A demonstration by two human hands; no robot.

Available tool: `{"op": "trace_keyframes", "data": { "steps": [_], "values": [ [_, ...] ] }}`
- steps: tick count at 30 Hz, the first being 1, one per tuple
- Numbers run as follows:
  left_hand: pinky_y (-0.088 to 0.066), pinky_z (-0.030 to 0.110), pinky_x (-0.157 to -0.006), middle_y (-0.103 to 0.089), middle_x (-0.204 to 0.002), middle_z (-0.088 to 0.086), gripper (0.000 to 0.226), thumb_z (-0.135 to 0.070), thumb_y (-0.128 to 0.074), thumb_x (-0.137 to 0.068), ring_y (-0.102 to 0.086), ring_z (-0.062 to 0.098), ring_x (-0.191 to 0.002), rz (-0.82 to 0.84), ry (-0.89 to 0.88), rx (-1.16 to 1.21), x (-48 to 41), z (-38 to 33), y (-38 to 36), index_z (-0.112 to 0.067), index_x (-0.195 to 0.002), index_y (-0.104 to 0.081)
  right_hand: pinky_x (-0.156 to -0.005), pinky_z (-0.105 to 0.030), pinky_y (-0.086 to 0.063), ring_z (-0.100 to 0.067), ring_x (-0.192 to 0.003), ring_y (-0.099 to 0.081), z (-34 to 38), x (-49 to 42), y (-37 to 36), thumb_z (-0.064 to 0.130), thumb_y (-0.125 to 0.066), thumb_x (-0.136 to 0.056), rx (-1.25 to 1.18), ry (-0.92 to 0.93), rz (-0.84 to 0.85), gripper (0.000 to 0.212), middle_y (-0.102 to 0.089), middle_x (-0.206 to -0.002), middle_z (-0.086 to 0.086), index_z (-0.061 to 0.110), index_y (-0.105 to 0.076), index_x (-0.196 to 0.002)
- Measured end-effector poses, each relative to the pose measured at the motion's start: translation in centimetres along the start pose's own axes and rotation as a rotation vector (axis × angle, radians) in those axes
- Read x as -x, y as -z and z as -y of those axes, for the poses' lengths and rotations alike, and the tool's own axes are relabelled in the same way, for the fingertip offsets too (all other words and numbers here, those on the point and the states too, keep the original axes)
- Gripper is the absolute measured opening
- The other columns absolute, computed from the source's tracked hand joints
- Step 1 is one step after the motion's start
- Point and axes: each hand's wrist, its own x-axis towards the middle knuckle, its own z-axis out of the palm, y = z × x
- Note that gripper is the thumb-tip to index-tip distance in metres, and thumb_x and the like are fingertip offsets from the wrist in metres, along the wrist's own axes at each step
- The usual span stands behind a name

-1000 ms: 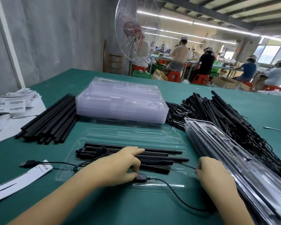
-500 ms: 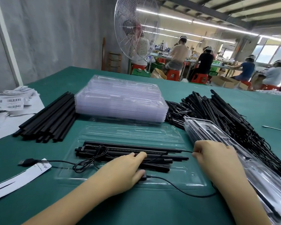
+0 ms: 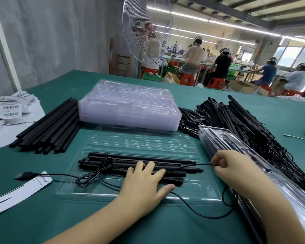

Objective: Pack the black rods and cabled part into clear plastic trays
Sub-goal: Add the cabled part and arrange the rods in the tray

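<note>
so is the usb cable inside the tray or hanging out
Hanging out: the USB plug lies on the green table left of the clear tray, and the cable loops off its near edge.

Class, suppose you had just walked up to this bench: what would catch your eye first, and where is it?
Nearest, the left hand presses flat on black rods lying in an open clear tray, while the right hand pinches their thin cable. Behind sits a stack of clear trays, with a big wire fan standing beyond it.
</note>
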Motion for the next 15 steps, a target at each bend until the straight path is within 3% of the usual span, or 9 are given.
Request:
{"op": "trace_keyframes", "data": {
  "steps": [3,7,12,15],
  "values": [
    [-0.028,0.042,-0.103,-0.031,-0.141,-0.003,0.069,-0.072,-0.014,-0.088,-0.025,0.023,-0.127,0.031,-0.005,-0.014,0.0,-0.2,0.2,-0.034,-0.144,-0.029,-0.054,-0.010,-0.036,0.000,-0.069,-0.055,-0.1,0.5,0.8,0.009,-0.051,-0.088,-0.166,0.013,0.012,0.021,-0.061,-0.081,0.010,0.023,-0.066,-0.093],
    [-0.031,0.043,-0.102,-0.032,-0.140,-0.002,0.074,-0.073,-0.012,-0.087,-0.026,0.023,-0.126,0.069,0.000,-0.002,-0.2,-0.4,0.6,-0.031,-0.145,-0.030,-0.047,-0.011,-0.041,0.000,-0.049,-0.058,-0.3,1.4,1.4,0.014,-0.055,-0.088,-0.406,0.080,0.034,0.022,-0.067,-0.067,0.011,0.031,-0.068,-0.082],
    [-0.036,0.042,-0.099,-0.037,-0.137,-0.003,0.066,-0.070,-0.017,-0.089,-0.029,0.024,-0.125,0.061,0.020,0.056,-0.5,-0.4,1.2,-0.036,-0.145,-0.021,-0.044,-0.012,-0.038,0.000,-0.045,-0.046,0.3,-0.9,-1.8,0.023,-0.055,-0.092,-0.213,0.126,0.128,0.013,-0.065,-0.073,0.006,0.029,-0.066,-0.094],
    [-0.037,0.041,-0.097,-0.038,-0.133,-0.003,0.060,-0.069,-0.021,-0.090,-0.029,0.024,-0.124,0.070,0.018,0.044,-0.6,-0.7,1.6,-0.035,-0.139,-0.033,-0.048,-0.008,-0.036,0.000,-0.057,-0.049,0.5,-2.5,-4.5,0.024,-0.055,-0.092,-0.169,0.111,0.197,0.024,-0.060,-0.082,0.010,0.031,-0.063,-0.113]
  ]
}}
